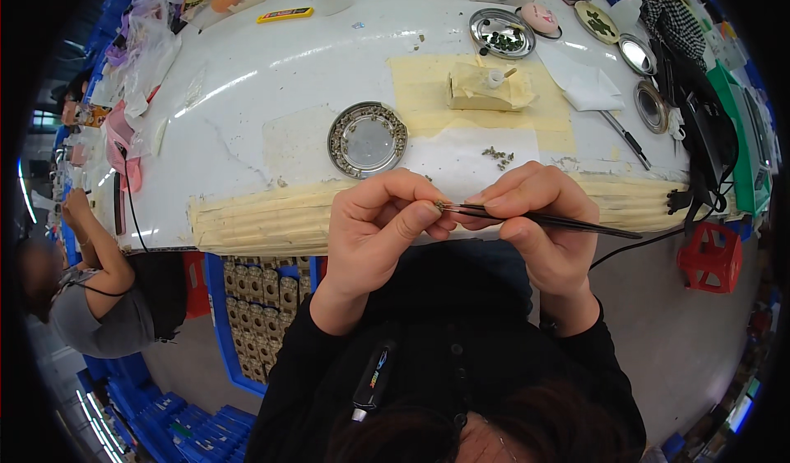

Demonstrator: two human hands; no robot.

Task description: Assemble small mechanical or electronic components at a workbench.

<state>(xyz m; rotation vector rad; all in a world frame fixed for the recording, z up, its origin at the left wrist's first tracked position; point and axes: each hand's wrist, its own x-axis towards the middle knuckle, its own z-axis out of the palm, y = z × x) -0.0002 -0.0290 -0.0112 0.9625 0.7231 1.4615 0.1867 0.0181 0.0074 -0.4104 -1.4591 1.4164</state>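
Observation:
My left hand (374,224) is closed, pinching a tiny greenish-brown part (440,207) between thumb and forefinger. In my right hand (547,224) are dark tweezers (588,224), their tips meeting the small part and their back end pointing right. Both hands are close together over the table's near edge. Just beyond my left hand is a round metal dish (367,139) with many small pieces around its inner rim. Past my right hand, a little heap of similar pieces (498,157) lies on white paper (461,152).
A taped block (485,91) holding a small white container stands further back. At the back right are a metal dish of dark green pieces (502,33) and round lids (638,54). A blue crate of metal parts (263,307) sits below left. Another person (99,298) works at the left.

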